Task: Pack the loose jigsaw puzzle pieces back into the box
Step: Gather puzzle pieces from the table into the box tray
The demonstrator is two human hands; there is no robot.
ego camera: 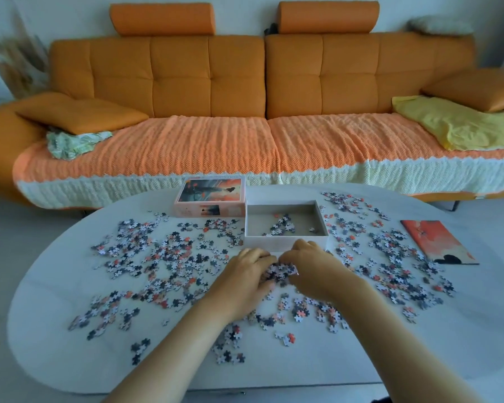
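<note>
Loose jigsaw pieces [157,254] in grey, white and orange lie scattered over most of the white oval table [56,353]. The open box bottom [285,241] stands at the table's middle back, with several pieces [281,223] inside. Just in front of the box, my left hand [246,276] and my right hand [312,264] cup together around a small heap of pieces [280,271], with fingers curled onto it from both sides.
The box lid [210,200], printed with the picture, sits left of the box. An orange picture sheet [435,241] lies at the table's right. An orange sofa [245,82] with cushions and a yellow cloth [454,120] stands behind the table.
</note>
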